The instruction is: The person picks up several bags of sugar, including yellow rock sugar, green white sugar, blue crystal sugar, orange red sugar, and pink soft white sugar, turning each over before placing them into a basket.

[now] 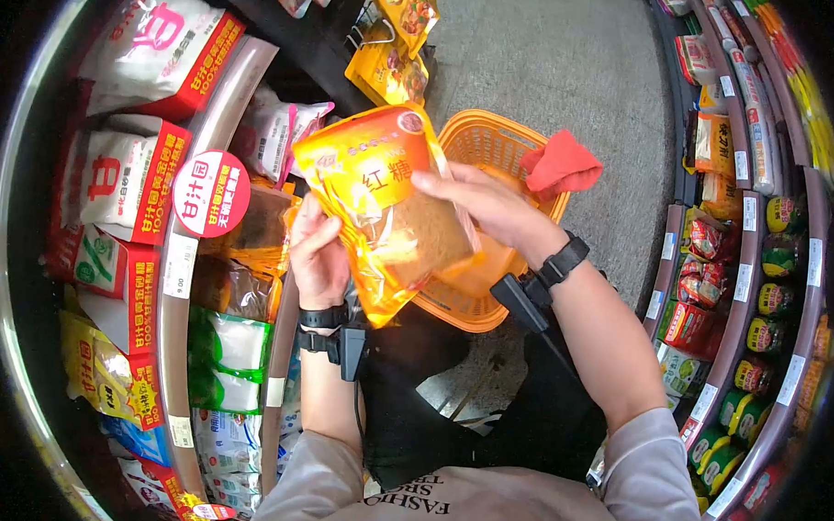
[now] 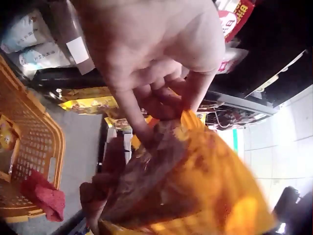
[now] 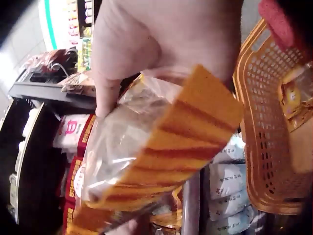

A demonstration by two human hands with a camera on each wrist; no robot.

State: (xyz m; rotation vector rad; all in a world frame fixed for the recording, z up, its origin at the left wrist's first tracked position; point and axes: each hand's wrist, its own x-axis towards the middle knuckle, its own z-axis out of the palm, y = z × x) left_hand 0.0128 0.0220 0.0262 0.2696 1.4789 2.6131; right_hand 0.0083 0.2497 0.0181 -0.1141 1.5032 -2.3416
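Observation:
Both hands hold an orange-and-yellow bag (image 1: 375,158) with a see-through panel, brown contents showing, tilted in front of the body. At its left edge the left hand (image 1: 318,257) grips it; in the left wrist view the left hand (image 2: 156,58) pinches a corner of the bag (image 2: 195,181). The right hand (image 1: 483,203) grips the opposite side, thumb on the printed front, fingers hidden behind. In the right wrist view the right hand (image 3: 161,44) has its thumb against the clear plastic of the bag (image 3: 127,142).
An orange basket (image 1: 495,125) stands on the floor beyond the bag, a red cloth (image 1: 563,165) over its rim and an orange packet (image 3: 298,98) inside. Shelves of packaged goods (image 1: 131,177) curve along the left; more shelves (image 1: 745,217) run along the right. Yellow packets (image 1: 391,71) hang ahead.

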